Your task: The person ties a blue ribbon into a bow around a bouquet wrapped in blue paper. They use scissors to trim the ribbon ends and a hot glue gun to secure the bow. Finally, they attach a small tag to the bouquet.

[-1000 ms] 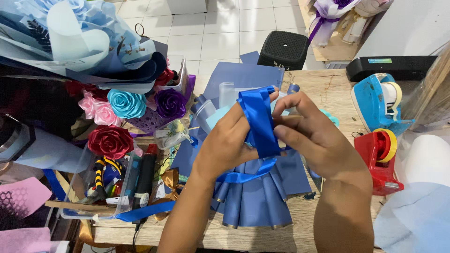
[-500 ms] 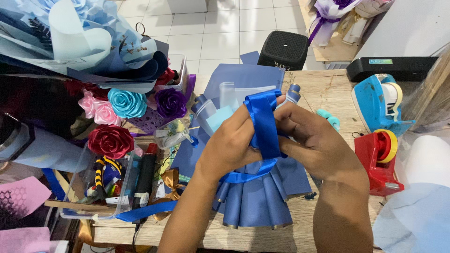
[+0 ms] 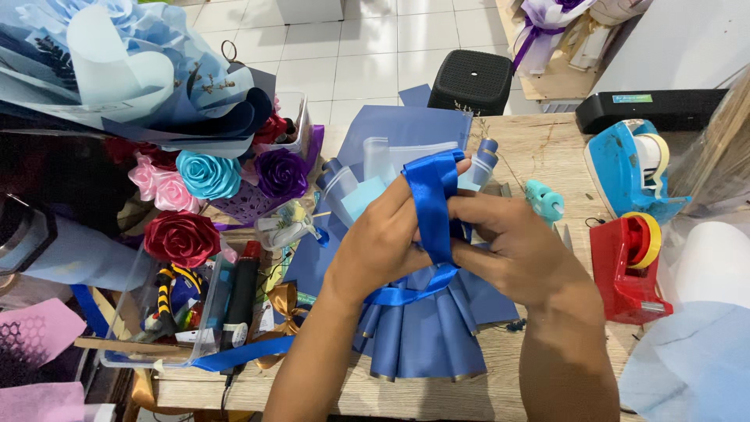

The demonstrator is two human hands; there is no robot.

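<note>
My left hand (image 3: 383,242) and my right hand (image 3: 516,250) meet over the middle of the wooden table (image 3: 539,148). Both grip a wide bright blue satin ribbon (image 3: 432,205), folded into upright loops between the fingers. The ribbon's tail runs down and around a pleated dark blue paper wrap (image 3: 426,332) lying under my hands. Pale blue and clear sheets (image 3: 375,168) stick out behind the ribbon.
Fabric roses in pink, teal (image 3: 207,173), purple and red (image 3: 181,238) crowd the left, under a large blue bouquet (image 3: 117,70). A clear box of tools (image 3: 187,305) stands front left. Blue (image 3: 625,168) and red (image 3: 629,266) tape dispensers stand right; a black stool (image 3: 471,78) is behind the table.
My hands have drawn closer together and the ribbon loops stand more upright and tighter between the fingers.
</note>
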